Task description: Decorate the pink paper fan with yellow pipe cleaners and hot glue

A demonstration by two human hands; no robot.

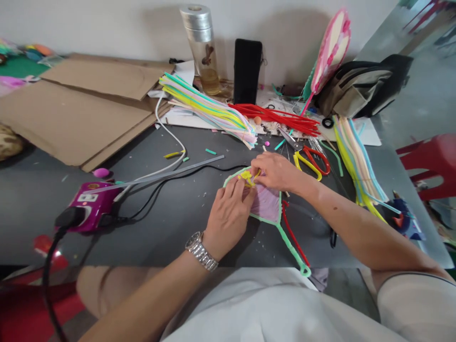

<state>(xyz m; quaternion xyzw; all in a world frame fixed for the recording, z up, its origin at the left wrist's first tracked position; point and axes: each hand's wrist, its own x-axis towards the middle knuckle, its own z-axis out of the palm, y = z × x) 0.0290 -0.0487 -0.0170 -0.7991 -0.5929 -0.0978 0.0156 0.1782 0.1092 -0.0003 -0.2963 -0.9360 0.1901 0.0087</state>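
The green-edged lilac panel (267, 205) is laid near the table (171, 237)'s front edge, pressed by the left hand (228, 216) (can't be told if anything's gripped under there), probably so it's kept steady while a yellow strip (258, 173) is pinched by the right hand (274, 171).

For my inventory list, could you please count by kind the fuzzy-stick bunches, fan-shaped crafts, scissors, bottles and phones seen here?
Fuzzy-stick bunches: 3 (red bunch, multicoloured centre bunch, multicoloured right bunch)
Fan-shaped crafts: 2 (green-edged craft, pink-edged craft)
Scissors: 1
Bottle: 1
Phone: 1
Total: 8
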